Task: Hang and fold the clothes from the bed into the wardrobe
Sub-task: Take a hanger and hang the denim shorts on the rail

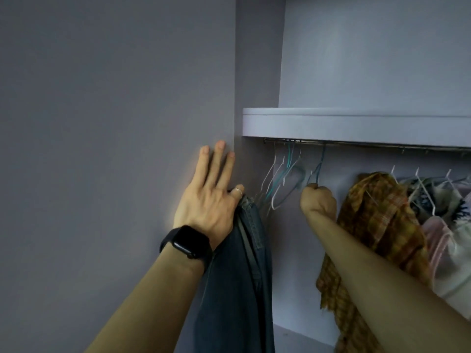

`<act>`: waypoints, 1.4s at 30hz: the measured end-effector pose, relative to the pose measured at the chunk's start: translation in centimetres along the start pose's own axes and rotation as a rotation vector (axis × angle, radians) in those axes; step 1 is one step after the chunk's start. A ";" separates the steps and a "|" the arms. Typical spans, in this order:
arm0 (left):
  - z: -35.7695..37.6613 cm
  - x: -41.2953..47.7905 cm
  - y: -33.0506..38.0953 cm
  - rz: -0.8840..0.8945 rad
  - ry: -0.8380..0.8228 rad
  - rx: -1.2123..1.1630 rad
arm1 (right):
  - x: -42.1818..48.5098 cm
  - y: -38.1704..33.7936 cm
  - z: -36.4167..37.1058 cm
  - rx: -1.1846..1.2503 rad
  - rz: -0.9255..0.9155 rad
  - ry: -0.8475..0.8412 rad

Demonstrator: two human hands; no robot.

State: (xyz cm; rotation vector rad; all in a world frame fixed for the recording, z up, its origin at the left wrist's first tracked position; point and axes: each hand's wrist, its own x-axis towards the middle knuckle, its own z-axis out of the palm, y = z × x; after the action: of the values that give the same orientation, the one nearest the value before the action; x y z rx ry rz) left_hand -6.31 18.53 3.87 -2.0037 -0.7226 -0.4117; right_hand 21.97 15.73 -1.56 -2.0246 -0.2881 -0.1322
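Head view: left hand (206,200) holds jeans (237,276) up at the wardrobe; right hand (318,202) is on a hanger (317,169).
Left grip: one ringed finger hooked over the jeans' waistband, other fingers straight and flat on the grey panel (127,123); jeans hang down beside the wrist. Right grip: fist closed round the teal hanger's lower part, hook on the rail (356,143) under the shelf (356,123). Plaid garment (377,225) hangs just right of it.
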 end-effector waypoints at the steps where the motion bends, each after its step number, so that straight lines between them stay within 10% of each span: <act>1: -0.2 0.0 -0.2 0.004 -0.025 -0.025 | 0.1 -0.1 -1.2 -0.022 0.006 -0.013; 15: -4.7 0.4 -1.3 0.024 -0.315 -0.190 | 1.5 -1.1 -16.9 -0.309 -0.104 -0.111; 42: -0.1 0.2 -0.3 0.022 0.015 0.054 | 1.6 5.3 0.4 -0.062 -0.262 0.140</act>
State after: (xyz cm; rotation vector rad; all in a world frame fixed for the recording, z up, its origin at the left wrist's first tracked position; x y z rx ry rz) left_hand -6.37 18.62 4.28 -1.9540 -0.6949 -0.3904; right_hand 24.89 13.98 -5.97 -2.0194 -0.4641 -0.4496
